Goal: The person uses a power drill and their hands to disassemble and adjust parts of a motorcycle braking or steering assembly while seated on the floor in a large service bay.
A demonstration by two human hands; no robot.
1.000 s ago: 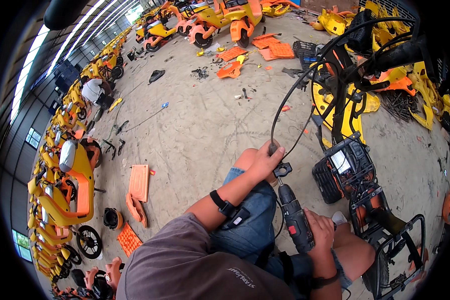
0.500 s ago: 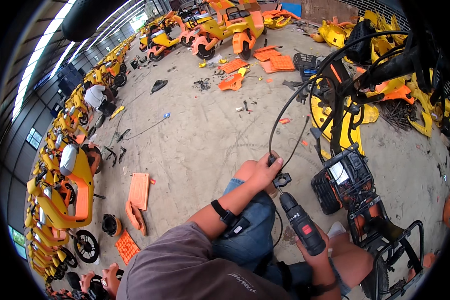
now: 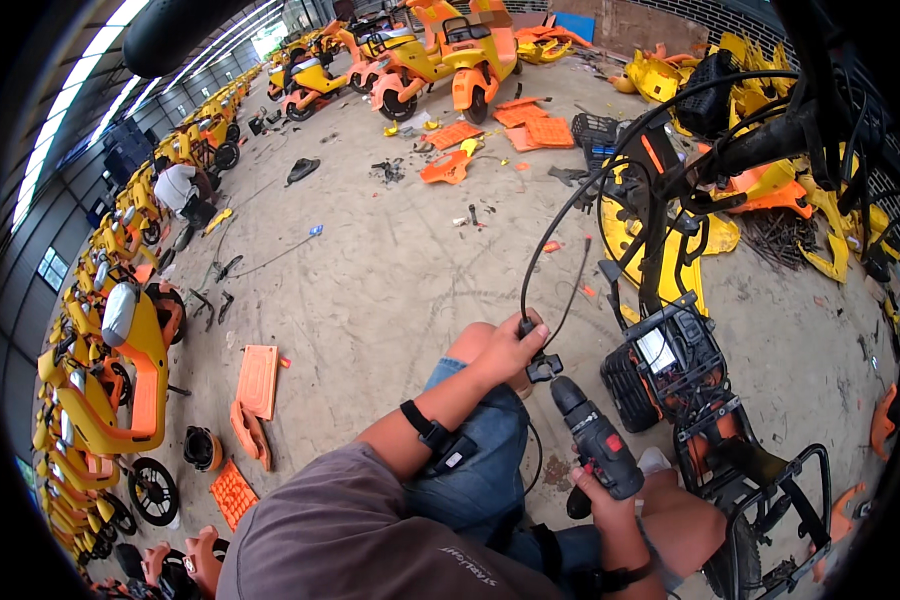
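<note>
My left hand point(image 3: 513, 352) is closed around a small black clamp-like bracket point(image 3: 544, 369), with a black cable point(image 3: 526, 285) running up from it to the stripped scooter frame. In my right hand point(image 3: 607, 500) is a black and grey cordless drill point(image 3: 598, 440) with a red patch. The drill's nose points up and left at the bracket, very close to it; whether the bit sits in a screw is too small to tell. My fingers hide part of the bracket and the drill's handle.
The stripped scooter frame point(image 3: 670, 350) stands close at my right, cables hanging over it. Yellow panels point(image 3: 710, 265) lie behind it. Orange panels point(image 3: 257, 380) and a helmet-like item point(image 3: 202, 449) are on the floor at left, beside rows of yellow scooters point(image 3: 135, 370). A person point(image 3: 177, 188) crouches far left.
The whole view has shifted slightly. The bracket has turned in my left hand, and the drill has tilted a little, showing more of its lower end. Both hands keep their hold.
</note>
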